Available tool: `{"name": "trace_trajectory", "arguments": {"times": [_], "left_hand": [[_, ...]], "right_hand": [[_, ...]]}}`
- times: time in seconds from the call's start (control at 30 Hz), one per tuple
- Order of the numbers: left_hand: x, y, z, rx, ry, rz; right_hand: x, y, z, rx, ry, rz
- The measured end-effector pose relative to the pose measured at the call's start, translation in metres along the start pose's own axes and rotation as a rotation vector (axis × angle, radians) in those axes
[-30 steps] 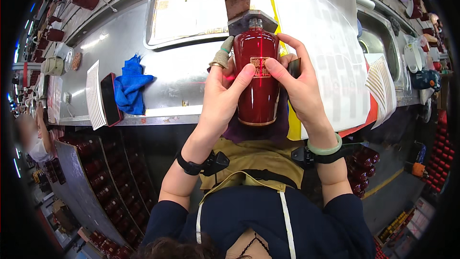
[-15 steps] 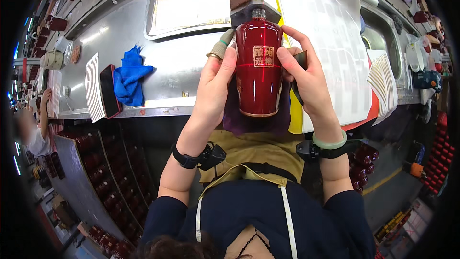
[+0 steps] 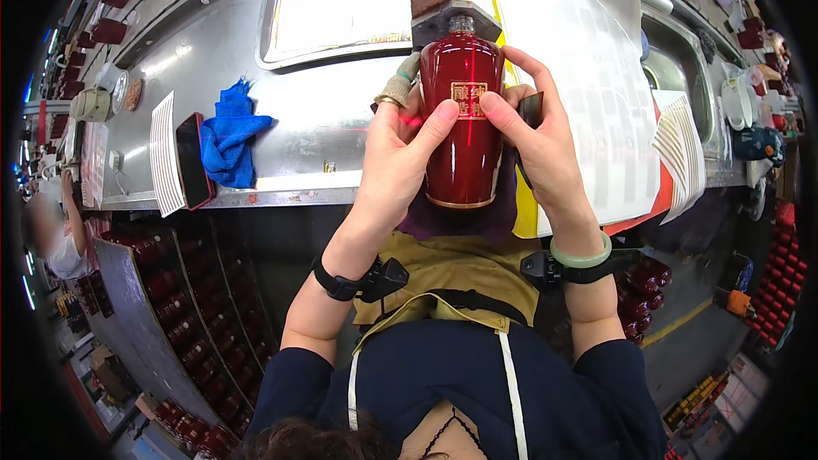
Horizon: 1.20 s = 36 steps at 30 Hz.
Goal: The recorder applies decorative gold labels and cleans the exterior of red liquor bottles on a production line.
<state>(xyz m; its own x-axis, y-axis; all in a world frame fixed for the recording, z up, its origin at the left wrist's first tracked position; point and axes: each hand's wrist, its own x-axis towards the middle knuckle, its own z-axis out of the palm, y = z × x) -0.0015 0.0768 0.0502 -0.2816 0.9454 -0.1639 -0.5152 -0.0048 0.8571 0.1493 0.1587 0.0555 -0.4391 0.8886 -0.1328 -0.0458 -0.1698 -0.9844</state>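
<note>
A glossy dark-red bottle [image 3: 463, 166] with a clear glass neck lies before me, its neck pointing away. A square gold label [image 3: 469, 90] is on its upper front, partly covered by my thumbs. My left hand [image 3: 399, 149] grips the bottle's left side, thumb pressed at the label's lower left; one finger wears a fabric finger cover [image 3: 397, 87]. My right hand [image 3: 543, 140] holds the other side, thumb on the label's right part. A dark, flat, thin piece [image 3: 530, 109] shows between that hand and the bottle; its kind is unclear. Purple cloth [image 3: 417, 220] lies under the bottle.
Beyond the bottle's neck stands a metal bracket [image 3: 426, 32]. A metal tray [image 3: 271, 47] with gold pieces is at the back. On the left lie a blue cloth [image 3: 234, 138], a phone [image 3: 194, 162] and a striped sheet [image 3: 164, 158]. White sheeting [image 3: 588, 119] covers the right side, near a sink [image 3: 682, 77].
Both thumbs have moved inward from the bottle's sides onto the gold label. My left hand has shifted right. The bottle has stayed nearly still.
</note>
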Motion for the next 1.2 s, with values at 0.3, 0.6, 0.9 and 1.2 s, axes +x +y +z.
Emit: {"name": "trace_trajectory", "arguments": {"times": [0.3, 0.6, 0.9, 1.2], "left_hand": [[0.001, -0.004, 0.002, 0.026, 0.014, 0.027], [-0.002, -0.002, -0.003, 0.072, -0.020, 0.030], [0.000, -0.003, -0.002, 0.069, -0.003, 0.040], [0.000, -0.007, -0.004, 0.036, -0.004, 0.030]], "right_hand": [[0.000, 0.004, -0.003, 0.014, 0.016, 0.009], [-0.033, -0.023, -0.013, -0.110, 0.024, -0.117], [-0.046, -0.014, 0.004, -0.298, 0.039, -0.175], [-0.045, -0.011, 0.006, -0.312, 0.064, -0.214]]}}
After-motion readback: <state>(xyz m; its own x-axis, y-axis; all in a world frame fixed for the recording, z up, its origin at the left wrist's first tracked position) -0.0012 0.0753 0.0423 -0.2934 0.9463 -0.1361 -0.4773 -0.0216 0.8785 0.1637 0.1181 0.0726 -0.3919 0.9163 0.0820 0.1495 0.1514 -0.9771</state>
